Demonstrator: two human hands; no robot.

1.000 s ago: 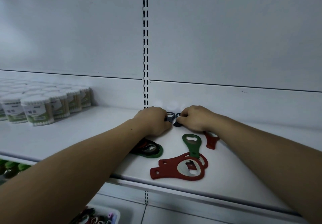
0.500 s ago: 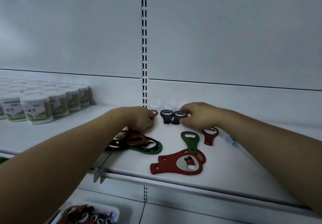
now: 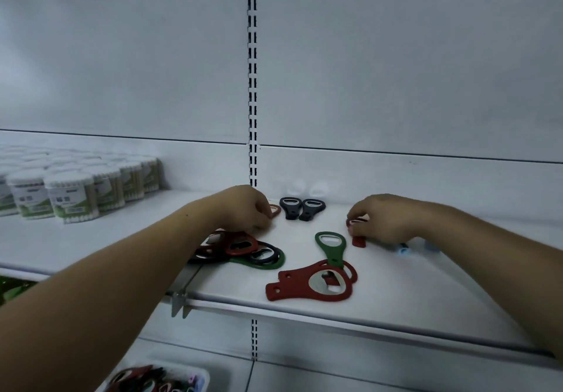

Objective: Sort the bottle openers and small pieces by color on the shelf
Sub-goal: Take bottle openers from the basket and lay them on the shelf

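Observation:
On the white shelf (image 3: 396, 294) two small black openers (image 3: 301, 207) lie side by side near the back wall. My left hand (image 3: 243, 207) is curled over a small red opener (image 3: 274, 209) just left of them. My right hand (image 3: 387, 219) pinches another small red opener (image 3: 357, 233) at the right. A small green opener (image 3: 330, 247) lies between, its handle resting on two large red openers (image 3: 310, 285) near the front. A pile of large red, black and green openers (image 3: 243, 248) sits under my left wrist.
Tubs of cotton swabs (image 3: 73, 193) fill the shelf's left part. A slotted upright (image 3: 252, 86) runs up the back wall. A small pale blue piece (image 3: 403, 250) lies under my right wrist. A white tray of openers (image 3: 158, 379) sits on the lower shelf.
My right hand left the black openers and moved right and nearer, onto the small red opener. My left hand stayed by the other small red opener.

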